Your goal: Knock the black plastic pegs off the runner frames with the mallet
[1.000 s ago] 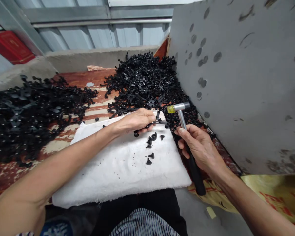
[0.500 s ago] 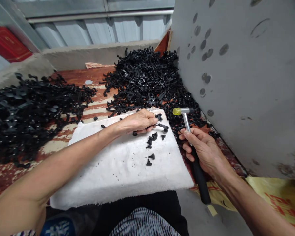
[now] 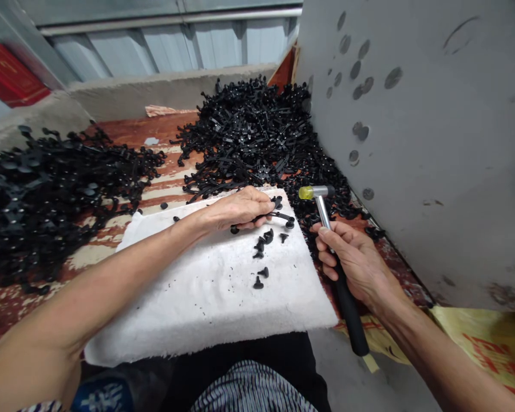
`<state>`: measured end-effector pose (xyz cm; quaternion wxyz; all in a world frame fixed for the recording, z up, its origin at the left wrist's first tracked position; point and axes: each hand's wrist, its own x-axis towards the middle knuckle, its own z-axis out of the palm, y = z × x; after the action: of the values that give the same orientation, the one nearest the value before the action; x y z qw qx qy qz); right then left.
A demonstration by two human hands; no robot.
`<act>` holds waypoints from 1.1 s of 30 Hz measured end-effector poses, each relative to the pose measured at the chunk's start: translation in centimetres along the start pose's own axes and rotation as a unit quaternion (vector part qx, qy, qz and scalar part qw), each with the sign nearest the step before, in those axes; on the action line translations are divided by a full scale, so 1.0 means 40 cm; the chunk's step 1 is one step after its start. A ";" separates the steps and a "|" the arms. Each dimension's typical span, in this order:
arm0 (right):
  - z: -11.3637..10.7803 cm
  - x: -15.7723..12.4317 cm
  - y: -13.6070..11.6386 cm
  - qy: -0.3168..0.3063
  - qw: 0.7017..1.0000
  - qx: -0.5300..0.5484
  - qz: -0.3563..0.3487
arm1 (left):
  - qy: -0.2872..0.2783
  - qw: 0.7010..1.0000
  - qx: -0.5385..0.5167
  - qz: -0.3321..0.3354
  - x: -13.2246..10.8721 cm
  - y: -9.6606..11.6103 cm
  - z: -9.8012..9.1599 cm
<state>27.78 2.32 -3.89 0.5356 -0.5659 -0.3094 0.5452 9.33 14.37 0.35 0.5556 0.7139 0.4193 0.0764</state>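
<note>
My left hand rests closed on a black plastic branched part at the far right of a white cloth pad. My right hand grips a small hammer by its black handle. The hammer's metal head with a yellow tip hovers just right of the held part. Several small black pieces lie loose on the pad below my left hand.
A big heap of black plastic parts lies beyond the pad, another heap at the left on a worn red board. A grey spotted panel stands at the right. Yellow printed sheet lies lower right.
The hammer has dropped slightly and come a little nearer the held part. My left hand stays on the part. The camera has tilted a bit.
</note>
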 end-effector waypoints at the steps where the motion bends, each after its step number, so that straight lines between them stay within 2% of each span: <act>1: 0.000 0.000 0.001 -0.001 1.000 0.000 0.000 | 0.000 1.000 -0.001 0.002 0.002 -0.002 0.000; 11: 0.003 0.001 -0.001 -0.003 1.000 -0.004 0.002 | -0.004 1.000 -0.002 0.000 -0.008 0.016 0.001; 18: 0.003 0.001 0.007 -0.007 1.000 -0.017 -0.002 | 0.000 0.999 0.040 -0.006 0.019 -0.021 -0.007; 20: -0.002 0.000 0.008 -0.012 0.999 -0.046 -0.022 | -0.004 0.999 0.044 0.000 0.023 -0.025 -0.014; 22: -0.011 0.001 0.003 -0.018 0.989 -0.128 -0.077 | -0.018 0.999 0.042 -0.001 0.024 -0.020 -0.020; 24: -0.021 0.007 -0.007 -0.016 0.955 -0.248 -0.163 | -0.027 0.999 0.037 -0.015 0.021 -0.007 -0.024; 28: -0.038 0.027 -0.031 0.001 0.841 -0.428 -0.332 | -0.022 0.999 0.026 -0.031 0.010 0.018 -0.022; 30: -0.040 0.030 -0.040 -0.013 0.802 -0.465 -0.375 | -0.023 0.998 0.028 -0.042 0.008 0.021 -0.022; 33: -0.032 0.024 -0.050 -0.002 0.770 -0.464 -0.439 | -0.018 0.998 0.037 -0.048 0.015 0.017 -0.023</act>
<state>29.66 3.35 -2.50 0.3887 -0.5471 -0.7402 0.0420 9.55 15.44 1.06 0.5390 0.7145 0.4456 0.0215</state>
